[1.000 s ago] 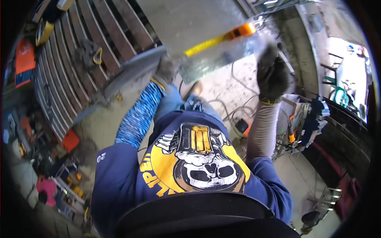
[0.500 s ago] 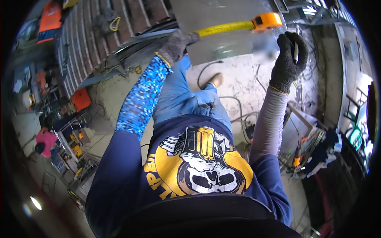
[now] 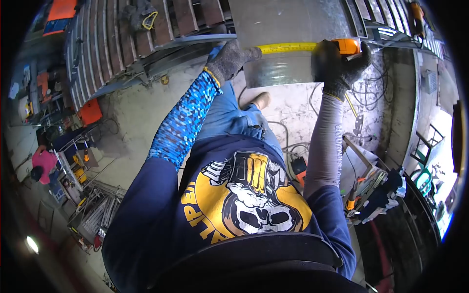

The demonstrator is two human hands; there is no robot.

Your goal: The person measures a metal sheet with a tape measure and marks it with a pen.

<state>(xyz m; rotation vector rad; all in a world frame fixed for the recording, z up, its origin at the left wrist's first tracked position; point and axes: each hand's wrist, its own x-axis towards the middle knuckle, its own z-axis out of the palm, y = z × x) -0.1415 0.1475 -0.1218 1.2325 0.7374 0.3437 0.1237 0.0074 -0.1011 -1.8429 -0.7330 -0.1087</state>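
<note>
A yellow tape measure blade stretches across a grey metal sheet. My left hand, in a grey knit glove, is closed at the blade's free end by the sheet's left edge. At the other end of the blade lies the orange tape measure case. My right hand, in a dark glove, is around the near side of the case, with fingers on both its left and right. Part of that hand is blurred, and whether a marker is still in it cannot be seen.
Ribbed metal bars form a rack on the left, with a yellow-edged glove on it. Cables run over the floor. A person in a pink top is far left. Tools hang on a stand at the right.
My right hand has moved down and left from beside the tape measure onto its case. The white marker seen in its fingers earlier is no longer visible. My left hand stays at the blade's end.
</note>
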